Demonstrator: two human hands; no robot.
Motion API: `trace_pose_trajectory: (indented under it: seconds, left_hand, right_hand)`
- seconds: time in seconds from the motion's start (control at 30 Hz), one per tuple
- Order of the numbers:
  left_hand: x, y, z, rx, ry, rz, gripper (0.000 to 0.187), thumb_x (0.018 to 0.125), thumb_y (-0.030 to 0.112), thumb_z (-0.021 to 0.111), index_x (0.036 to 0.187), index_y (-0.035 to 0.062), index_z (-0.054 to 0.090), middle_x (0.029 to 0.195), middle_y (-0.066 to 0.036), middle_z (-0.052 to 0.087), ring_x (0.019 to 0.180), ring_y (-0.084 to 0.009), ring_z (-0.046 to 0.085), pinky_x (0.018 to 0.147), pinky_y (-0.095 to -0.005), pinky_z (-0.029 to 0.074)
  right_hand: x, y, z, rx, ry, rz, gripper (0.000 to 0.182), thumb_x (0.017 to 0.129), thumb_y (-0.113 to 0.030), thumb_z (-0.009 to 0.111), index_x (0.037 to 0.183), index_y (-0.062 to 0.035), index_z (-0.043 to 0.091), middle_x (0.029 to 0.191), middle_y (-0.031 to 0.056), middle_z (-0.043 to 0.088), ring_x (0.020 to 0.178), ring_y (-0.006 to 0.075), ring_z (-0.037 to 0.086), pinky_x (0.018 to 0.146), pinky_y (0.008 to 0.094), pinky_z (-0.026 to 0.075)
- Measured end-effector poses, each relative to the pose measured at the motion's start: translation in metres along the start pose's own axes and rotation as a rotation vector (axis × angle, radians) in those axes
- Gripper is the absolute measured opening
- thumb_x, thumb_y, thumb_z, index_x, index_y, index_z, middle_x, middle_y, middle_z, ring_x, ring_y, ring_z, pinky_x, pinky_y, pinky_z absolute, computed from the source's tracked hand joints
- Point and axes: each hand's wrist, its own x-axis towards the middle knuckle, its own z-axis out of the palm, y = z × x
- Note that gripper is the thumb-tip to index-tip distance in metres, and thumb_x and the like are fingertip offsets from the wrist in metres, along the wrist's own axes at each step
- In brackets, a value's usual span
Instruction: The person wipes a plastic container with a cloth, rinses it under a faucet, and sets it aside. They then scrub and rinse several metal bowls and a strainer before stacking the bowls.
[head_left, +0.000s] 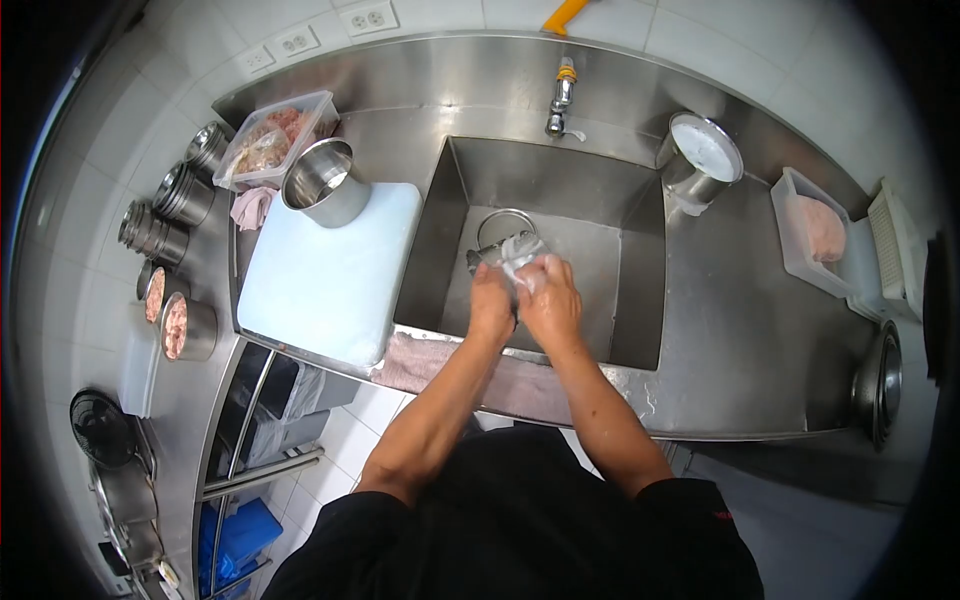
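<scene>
Both my hands are over the stainless steel sink (640, 300), close together near its middle. My right hand (550, 300) is closed on a wet, whitish, crumpled cloth (520, 252) that looks soapy. Beside it, my left hand (491, 303) has its fingers curled round a shiny grey metal piece (474, 260), mostly hidden by the hands and the cloth, so I cannot tell its kind. Just beyond the fingers, a round metal ring (507, 211) shows at the sink bottom. The tap (560, 105) stands behind the basin.
Left of the sink, a metal pot (328, 190) stands on a pale blue cutting board (320, 280), near a plastic tub of meat (325, 115). A pink towel (520, 388) lies along the front edge. To the right are a pot of white contents (704, 150) and another meat tub (795, 255).
</scene>
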Motion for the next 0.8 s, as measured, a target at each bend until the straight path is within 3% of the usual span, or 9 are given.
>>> trace_pose_trajectory:
  seconds: [0.1,0.2,0.27,0.37,0.47,0.5,0.67,0.77,0.8]
  left_hand:
    - [-0.006,0.004,-0.006,-0.017,0.019,-0.042,0.024,0.097,0.009,0.046,0.118,-0.0004,0.051,0.104,-0.01,0.061,0.091,-0.0178,0.06,0.082,-0.0313,0.049]
    - [-0.012,0.01,0.006,-0.023,0.062,-0.048,0.022,0.096,0.007,0.046,0.116,-0.0005,0.05,0.104,-0.011,0.061,0.092,-0.019,0.061,0.083,-0.0317,0.05]
    - [-0.008,0.015,0.001,0.015,0.112,-0.059,0.021,0.095,0.006,0.045,0.115,-0.0009,0.049,0.105,-0.013,0.061,0.092,-0.0204,0.062,0.084,-0.0327,0.05]
    - [-0.015,0.022,0.0,-0.09,-0.021,-0.085,0.021,0.095,0.006,0.046,0.115,-0.0017,0.048,0.107,-0.015,0.059,0.094,-0.0231,0.062,0.086,-0.0354,0.051]
    - [-0.011,0.013,-0.002,-0.062,-0.006,-0.045,0.023,0.095,0.005,0.046,0.116,-0.0022,0.046,0.106,-0.016,0.059,0.094,-0.0246,0.062,0.086,-0.0377,0.052]
    - [-0.006,0.008,-0.008,-0.087,0.004,-0.058,0.023,0.094,0.005,0.046,0.116,-0.0021,0.046,0.106,-0.016,0.059,0.094,-0.0247,0.062,0.085,-0.0377,0.052]
    - [-0.01,-0.004,-0.023,-0.152,0.092,-0.128,0.023,0.094,0.004,0.046,0.116,-0.0032,0.046,0.108,-0.015,0.058,0.095,-0.0243,0.062,0.085,-0.0383,0.052]
    - [-0.004,-0.01,-0.029,0.028,-0.092,-0.054,0.03,0.095,0.007,0.047,0.123,-0.0052,0.046,0.112,-0.014,0.059,0.098,-0.0216,0.06,0.089,-0.0351,0.049]
    - [-0.009,-0.006,-0.024,0.082,-0.036,-0.04,0.033,0.096,0.008,0.048,0.126,-0.0054,0.046,0.112,-0.014,0.06,0.099,-0.0199,0.06,0.09,-0.0331,0.048]
  right_hand:
    - [0.006,0.014,0.0,-0.043,0.099,0.005,0.015,0.076,-0.012,0.071,0.09,-0.0116,0.067,0.105,0.0094,0.06,0.102,0.0323,0.058,0.083,0.0428,0.051]
    - [-0.005,0.023,0.008,0.061,0.016,0.149,0.019,0.076,-0.011,0.072,0.094,-0.0159,0.068,0.109,0.0094,0.059,0.103,0.0322,0.059,0.085,0.042,0.051]
    - [-0.017,0.003,0.004,0.079,0.056,-0.054,0.018,0.078,-0.009,0.069,0.094,-0.016,0.068,0.108,0.0093,0.06,0.1,0.0321,0.06,0.083,0.0415,0.051]
    - [-0.007,0.029,0.005,-0.046,0.097,-0.015,0.019,0.077,-0.01,0.07,0.094,-0.0189,0.069,0.107,0.0101,0.06,0.103,0.0313,0.059,0.08,0.0416,0.052]
    - [-0.008,0.021,0.001,-0.007,0.079,0.008,0.02,0.077,-0.01,0.07,0.094,-0.0191,0.07,0.107,0.0114,0.06,0.104,0.0321,0.059,0.08,0.0421,0.052]
    - [-0.017,0.001,0.002,0.05,0.089,-0.107,0.019,0.074,-0.008,0.07,0.092,-0.012,0.068,0.105,0.0126,0.06,0.101,0.0332,0.058,0.084,0.0432,0.05]
    - [-0.02,0.026,0.006,0.061,0.077,-0.03,0.023,0.074,-0.009,0.071,0.095,-0.0156,0.068,0.109,0.0079,0.058,0.1,0.0319,0.058,0.083,0.0431,0.051]
    - [-0.026,0.006,-0.004,0.038,0.058,-0.095,0.021,0.074,-0.01,0.072,0.093,-0.018,0.068,0.11,0.0074,0.058,0.1,0.0321,0.059,0.082,0.0432,0.051]
    - [-0.024,0.002,-0.009,0.059,0.035,-0.094,0.02,0.074,-0.009,0.073,0.092,-0.0168,0.069,0.108,0.0081,0.059,0.101,0.0322,0.059,0.082,0.0429,0.051]
